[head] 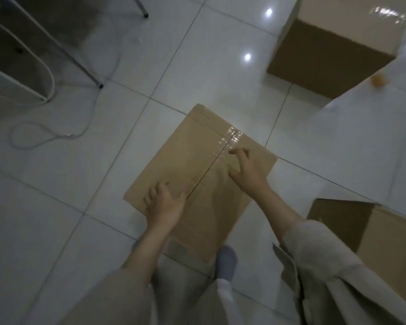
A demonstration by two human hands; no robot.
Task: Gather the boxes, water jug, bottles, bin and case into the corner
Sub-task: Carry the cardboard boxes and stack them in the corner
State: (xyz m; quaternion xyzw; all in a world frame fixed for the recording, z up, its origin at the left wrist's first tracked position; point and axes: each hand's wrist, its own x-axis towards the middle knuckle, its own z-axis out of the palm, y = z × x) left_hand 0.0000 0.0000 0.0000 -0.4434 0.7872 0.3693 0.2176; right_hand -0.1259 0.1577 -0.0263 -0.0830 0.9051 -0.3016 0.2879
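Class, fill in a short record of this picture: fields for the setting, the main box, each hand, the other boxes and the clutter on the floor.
setting: glossy white tiled floor
main box: flat brown cardboard box, seam taped, lying on the floor
left hand: fingers spread on the box top
right hand: fingers spread on the box top near the seam
other boxes: taller taped cardboard box upper right; open-sided cardboard box lower right
clutter: white cable looped on the floor

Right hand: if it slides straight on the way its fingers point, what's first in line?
The right hand lies on the box, fingers toward the taped seam. It likely meets that tape first; depth unclear.
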